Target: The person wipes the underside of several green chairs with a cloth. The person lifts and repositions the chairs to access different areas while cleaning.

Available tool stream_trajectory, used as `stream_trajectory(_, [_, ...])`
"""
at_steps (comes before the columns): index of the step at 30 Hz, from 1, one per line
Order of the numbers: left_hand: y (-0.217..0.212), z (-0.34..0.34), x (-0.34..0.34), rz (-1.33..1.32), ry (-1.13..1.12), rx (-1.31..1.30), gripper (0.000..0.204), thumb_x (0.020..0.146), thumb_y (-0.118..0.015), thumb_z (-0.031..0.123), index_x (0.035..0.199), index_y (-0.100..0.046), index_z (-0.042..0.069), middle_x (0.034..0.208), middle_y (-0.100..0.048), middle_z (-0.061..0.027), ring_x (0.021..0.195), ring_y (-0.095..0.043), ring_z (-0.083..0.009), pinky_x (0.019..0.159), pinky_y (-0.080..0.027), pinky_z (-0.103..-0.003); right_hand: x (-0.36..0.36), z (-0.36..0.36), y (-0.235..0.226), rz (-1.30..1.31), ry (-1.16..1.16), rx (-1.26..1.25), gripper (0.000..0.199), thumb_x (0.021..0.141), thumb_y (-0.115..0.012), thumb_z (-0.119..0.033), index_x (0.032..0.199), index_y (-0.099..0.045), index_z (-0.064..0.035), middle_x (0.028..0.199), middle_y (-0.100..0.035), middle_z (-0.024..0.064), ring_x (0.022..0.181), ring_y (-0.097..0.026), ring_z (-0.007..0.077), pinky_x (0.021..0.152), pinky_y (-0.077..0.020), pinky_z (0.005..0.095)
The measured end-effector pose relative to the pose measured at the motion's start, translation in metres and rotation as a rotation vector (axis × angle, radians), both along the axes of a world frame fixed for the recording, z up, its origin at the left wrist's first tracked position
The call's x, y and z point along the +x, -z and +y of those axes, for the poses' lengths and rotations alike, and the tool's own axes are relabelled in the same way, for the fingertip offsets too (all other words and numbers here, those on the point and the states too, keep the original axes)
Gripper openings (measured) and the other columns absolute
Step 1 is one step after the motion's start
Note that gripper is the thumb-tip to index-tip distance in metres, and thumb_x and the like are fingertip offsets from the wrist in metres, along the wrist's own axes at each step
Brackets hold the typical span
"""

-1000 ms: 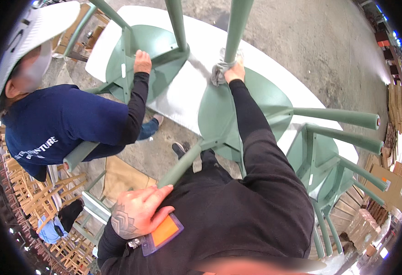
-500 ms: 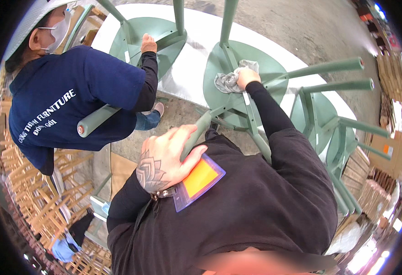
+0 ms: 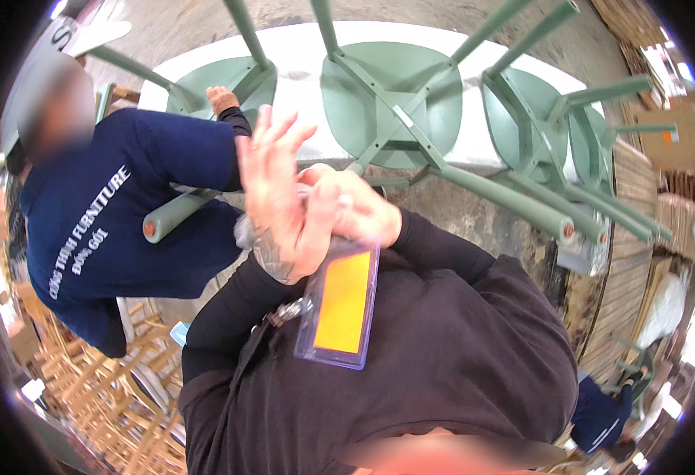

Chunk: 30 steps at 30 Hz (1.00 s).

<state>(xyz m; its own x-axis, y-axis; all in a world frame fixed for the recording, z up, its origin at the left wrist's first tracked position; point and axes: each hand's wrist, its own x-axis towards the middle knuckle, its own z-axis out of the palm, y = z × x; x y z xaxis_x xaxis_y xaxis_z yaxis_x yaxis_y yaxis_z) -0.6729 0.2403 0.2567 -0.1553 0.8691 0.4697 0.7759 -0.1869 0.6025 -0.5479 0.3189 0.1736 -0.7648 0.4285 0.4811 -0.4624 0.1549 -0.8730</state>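
Observation:
My left hand [image 3: 276,210] is raised in front of my chest with its fingers stretched out and apart, its palm edge against my right hand. My right hand [image 3: 367,207] is closed round a grey cloth [image 3: 243,233], part of which sticks out beyond my left wrist. Both hands are at the near left leg of an upside-down green chair [image 3: 403,63]; they hide that leg's end. The chair lies seat-down on a white-covered table [image 3: 296,99]. An orange card in a clear holder [image 3: 343,305] hangs below my hands.
At my left a co-worker in a navy shirt [image 3: 137,170] reaches to another upturned green chair [image 3: 205,75]. More upturned green chairs [image 3: 514,119] stand at the right, legs jutting out. Wooden chair frames [image 3: 118,380] pile up at lower left; another person [image 3: 601,416] is at lower right.
My right hand has come back from the seat's underside to the near left leg with the cloth. My left hand has let go of that leg and spread its fingers.

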Motion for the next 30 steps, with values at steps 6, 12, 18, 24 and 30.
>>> stream_trajectory(6, [0.002, -0.002, 0.004, 0.004, 0.033, -0.080, 0.053, 0.101, -0.045, 0.045, 0.131, -0.058, 0.002, 0.140, -0.054, -0.0201, 0.148, -0.034, -0.0401, 0.121, -0.005, -0.060, 0.002, 0.019, 0.137, -0.385, 0.447, -0.004, 0.045, 0.101, -0.053, -0.038, 0.116, -0.063, 0.0025, 0.108, -0.068, 0.0253, 0.103, -0.065, 0.0447, 0.088, -0.0502, 0.0473])
stream_trajectory(12, [0.000, 0.013, 0.006, -0.003, 0.008, 0.073, 0.050, 0.101, -0.048, 0.042, 0.131, -0.056, 0.003, 0.139, -0.055, -0.0198, 0.147, -0.036, -0.0393, 0.121, -0.006, -0.060, -0.010, 0.066, 0.196, -0.447, 0.775, -0.833, 0.040, 0.103, -0.051, -0.038, 0.115, -0.065, -0.0025, 0.108, -0.071, 0.0147, 0.102, -0.069, 0.0297, 0.089, -0.0528, 0.0414])
stream_trajectory(18, [0.006, -0.009, 0.008, 0.074, -0.020, 0.398, 0.045, 0.095, -0.053, 0.029, 0.130, -0.056, 0.001, 0.136, -0.058, -0.0215, 0.144, -0.039, -0.0449, 0.122, -0.006, -0.059, 0.066, 0.028, 0.043, 0.133, 0.182, -1.263, 0.034, 0.105, -0.051, -0.037, 0.119, -0.062, -0.0094, 0.113, -0.070, 0.0076, 0.106, -0.068, 0.0206, 0.097, -0.0536, 0.0394])
stream_trajectory(24, [0.056, -0.045, 0.112, -0.277, 0.263, 0.130, 0.093, 0.087, -0.068, 0.064, 0.149, -0.039, 0.002, 0.155, -0.036, -0.0241, 0.150, -0.026, -0.0448, 0.123, -0.016, -0.055, 0.125, 0.017, 0.022, 0.050, 0.359, -1.046, 0.044, 0.104, -0.050, -0.041, 0.129, -0.059, -0.0070, 0.124, -0.067, 0.0068, 0.114, -0.065, 0.0216, 0.102, -0.0499, 0.0401])
stream_trajectory(30, [0.165, -0.002, 0.152, -1.740, 0.132, -0.392, 0.060, 0.103, -0.057, 0.042, 0.148, -0.043, 0.004, 0.141, -0.056, -0.0126, 0.132, -0.054, -0.0267, 0.114, -0.040, -0.043, 0.156, -0.023, 0.070, -0.161, 0.088, -1.001, 0.049, 0.106, -0.052, -0.030, 0.146, -0.045, -0.0023, 0.137, -0.054, 0.0048, 0.130, -0.046, 0.0144, 0.114, -0.0339, 0.0333])
